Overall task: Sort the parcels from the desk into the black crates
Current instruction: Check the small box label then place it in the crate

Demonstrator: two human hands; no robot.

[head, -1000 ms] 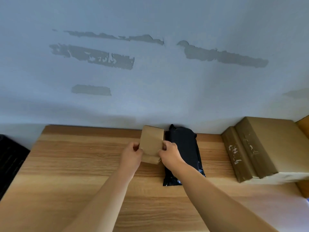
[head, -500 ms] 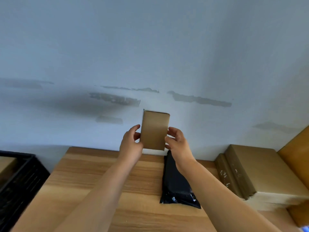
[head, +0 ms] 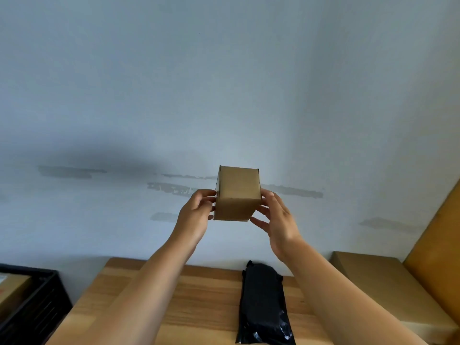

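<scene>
A small brown cardboard box (head: 236, 194) is held up in front of the wall, well above the wooden desk (head: 199, 302). My left hand (head: 195, 215) grips its left side with curled fingers. My right hand (head: 277, 219) holds its right side and lower corner. A black plastic mailer parcel (head: 265, 305) lies on the desk below. A large flat cardboard parcel (head: 388, 290) rests at the desk's right end. A black crate (head: 32, 310) stands at the far left beside the desk, with a brown parcel inside it.
A pale blue-grey wall (head: 224, 95) with scraped patches rises behind the desk. A tall brown board (head: 440, 245) leans at the right edge, behind the large parcel.
Both hands lifted the small box from the desk up in front of the wall and turned it. The camera tilted upward, bringing the black crate into view on the left.
</scene>
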